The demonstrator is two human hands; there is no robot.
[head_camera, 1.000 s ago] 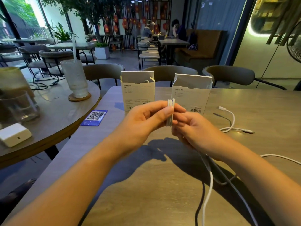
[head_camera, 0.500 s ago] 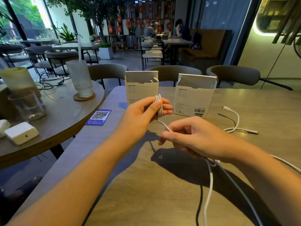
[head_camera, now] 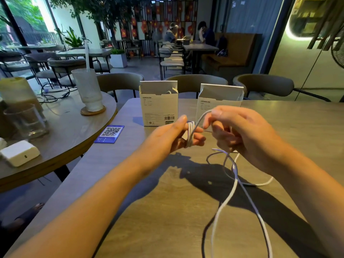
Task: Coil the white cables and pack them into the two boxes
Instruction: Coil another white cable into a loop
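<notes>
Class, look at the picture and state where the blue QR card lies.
In the head view, the QR card lies flat on the left edge of the grey table, left of the left box and beside the round table.

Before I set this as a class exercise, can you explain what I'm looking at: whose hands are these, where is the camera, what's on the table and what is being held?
There is no machine here. A person wears one wide-angle camera on the head, looking forward and down, so you see their own two arms reaching out over a wooden table in a cafe.

The left hand holds a small coil of white cable wound around its fingers. The right hand pinches the loose part of the same cable and lifts it towards the coil. The rest of the cable trails down across the table towards the viewer.

Behind the hands stand two open white boxes: the left box and the right box. A blue card with a QR code lies to the left. The round table beside it carries glasses and a white charger.
</notes>
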